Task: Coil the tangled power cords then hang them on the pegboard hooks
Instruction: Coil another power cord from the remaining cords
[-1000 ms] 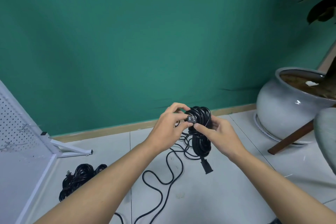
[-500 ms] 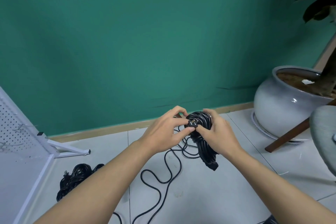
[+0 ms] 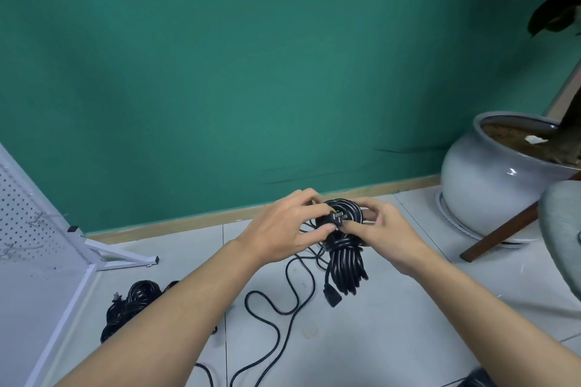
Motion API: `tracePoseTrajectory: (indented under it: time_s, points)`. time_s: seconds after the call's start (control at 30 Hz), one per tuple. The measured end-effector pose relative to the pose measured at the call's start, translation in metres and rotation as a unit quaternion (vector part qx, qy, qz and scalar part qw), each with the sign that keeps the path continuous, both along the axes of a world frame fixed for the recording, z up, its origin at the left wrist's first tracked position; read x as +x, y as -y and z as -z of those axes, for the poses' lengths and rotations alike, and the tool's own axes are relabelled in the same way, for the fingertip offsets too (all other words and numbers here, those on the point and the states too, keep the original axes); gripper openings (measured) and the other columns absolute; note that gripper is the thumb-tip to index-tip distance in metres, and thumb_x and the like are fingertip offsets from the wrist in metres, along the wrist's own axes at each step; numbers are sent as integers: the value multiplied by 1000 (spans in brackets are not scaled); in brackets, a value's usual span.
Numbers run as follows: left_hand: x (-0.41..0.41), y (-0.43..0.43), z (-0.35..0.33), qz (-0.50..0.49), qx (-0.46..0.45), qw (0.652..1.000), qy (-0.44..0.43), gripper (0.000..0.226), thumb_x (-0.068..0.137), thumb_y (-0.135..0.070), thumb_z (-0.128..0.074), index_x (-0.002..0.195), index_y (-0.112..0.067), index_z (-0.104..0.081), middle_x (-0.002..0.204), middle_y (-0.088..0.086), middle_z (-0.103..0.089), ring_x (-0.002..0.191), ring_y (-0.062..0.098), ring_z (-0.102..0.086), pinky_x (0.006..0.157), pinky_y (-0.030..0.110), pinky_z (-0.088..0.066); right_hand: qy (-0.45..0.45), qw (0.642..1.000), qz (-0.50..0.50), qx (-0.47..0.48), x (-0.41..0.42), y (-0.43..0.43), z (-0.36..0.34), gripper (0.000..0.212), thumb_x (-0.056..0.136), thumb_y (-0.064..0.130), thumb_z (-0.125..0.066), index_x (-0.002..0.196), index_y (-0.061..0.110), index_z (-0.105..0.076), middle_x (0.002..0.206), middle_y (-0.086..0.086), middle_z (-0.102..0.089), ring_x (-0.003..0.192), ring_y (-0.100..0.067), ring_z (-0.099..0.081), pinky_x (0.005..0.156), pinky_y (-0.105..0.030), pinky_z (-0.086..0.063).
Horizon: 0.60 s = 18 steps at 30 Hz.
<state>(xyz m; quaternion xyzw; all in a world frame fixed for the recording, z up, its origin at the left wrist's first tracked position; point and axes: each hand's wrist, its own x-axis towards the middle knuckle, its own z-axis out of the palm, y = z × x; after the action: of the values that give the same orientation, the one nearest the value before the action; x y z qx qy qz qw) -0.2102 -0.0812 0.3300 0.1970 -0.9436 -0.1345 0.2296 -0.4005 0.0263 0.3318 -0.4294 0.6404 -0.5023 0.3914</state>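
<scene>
A black coiled power cord hangs in the air in front of me, wrapped round its middle. My left hand grips the upper loop and pinches the plug end against it. My right hand pinches the coil at the wrap from the right. The cord's socket end dangles below. A loose black cord snakes over the floor under my hands. More bundled cords lie on the floor at the left. The white pegboard with wire hooks leans at the far left.
A large grey plant pot stands at the right on the tiled floor, with a brown wooden chair leg and grey seat beside it. The pegboard's white foot reaches out along the floor. A green wall runs behind.
Both hands have turned the coil so the plug's prongs now point right between my fingers. The hanging loops and socket end swung back down beneath my hands.
</scene>
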Motion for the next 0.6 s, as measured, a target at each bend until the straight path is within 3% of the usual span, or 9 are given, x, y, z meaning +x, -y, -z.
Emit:
tracePoseTrajectory:
  time_s: [0.1, 0.2, 0.33, 0.47, 0.6]
  points:
    - [0, 3, 5, -1, 131, 991, -29, 21, 99, -43, -62, 108, -29, -76, 129, -17, -47, 116, 3, -49, 99, 26, -44, 58, 998, 8, 16, -2, 1, -1, 37, 85, -5, -77, 117, 10, -68, 104, -17, -77, 83, -26, -76, 69, -28, -58]
    - [-4, -1, 5, -8, 189, 981, -46, 15, 100, -34, -66, 104, -26, -78, 126, -16, -45, 110, 1, -50, 91, 16, -37, 61, 998, 18, 19, 2, 3, 2, 35, 87, -4, -76, 119, 7, -67, 98, -15, -78, 80, -23, -76, 71, -29, -60]
    - [-6, -5, 0, -19, 231, 968, -95, 15, 103, -22, -61, 105, -20, -76, 111, -10, -55, 91, 8, -55, 79, 19, -41, 100, 993, 60, 3, -3, 6, 1, 33, 89, -1, -76, 121, 3, -66, 95, -16, -78, 77, -25, -75, 73, -35, -63]
    - [-6, -11, -5, 1, 271, 957, -107, 22, 101, -11, -62, 117, -21, -74, 98, -9, -68, 75, 11, -65, 80, 22, -51, 100, 993, 66, -11, -7, 4, -1, 32, 90, 0, -75, 121, 3, -67, 101, -21, -77, 77, -26, -74, 66, -31, -61]
    - [-9, -11, -10, -35, 301, 942, -148, 14, 92, -17, -77, 94, -22, -64, 84, -5, -76, 77, 21, -69, 77, 33, -55, 101, 993, 63, -16, -3, 4, 2, 32, 90, -1, -75, 121, 5, -68, 99, -20, -78, 78, -27, -74, 75, -41, -63]
